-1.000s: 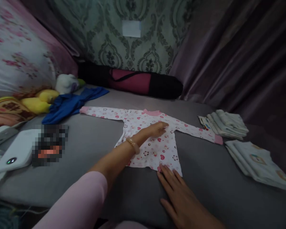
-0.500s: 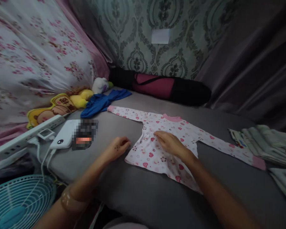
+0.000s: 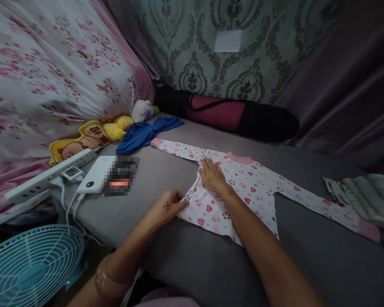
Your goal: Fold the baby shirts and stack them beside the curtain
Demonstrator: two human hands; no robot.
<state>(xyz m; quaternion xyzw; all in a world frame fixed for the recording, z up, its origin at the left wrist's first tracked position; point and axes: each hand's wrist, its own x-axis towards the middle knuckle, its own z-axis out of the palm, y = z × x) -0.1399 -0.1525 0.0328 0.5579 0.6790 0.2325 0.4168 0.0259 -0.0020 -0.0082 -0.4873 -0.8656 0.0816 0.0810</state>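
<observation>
A long-sleeved white shirt with pink hearts, pink collar and pink cuffs lies spread on the grey sheet. My left hand is closed at the shirt's lower left corner, thumb and fingers pinching its hem. Flat on the upper left of the shirt, just below the armpit, rests my right hand, fingers stretched out. The fabric is slightly creased along the left side seam.
At the left are a power strip, a white power bank with cables and a blue fan. Behind lie blue cloth, plush toys and a long black-and-red bag. Folded cloths are at the right.
My right hand has moved up and left over the shirt and flattened. My left hand has come to the shirt's lower left corner and closed on it. The view has shifted slightly.
</observation>
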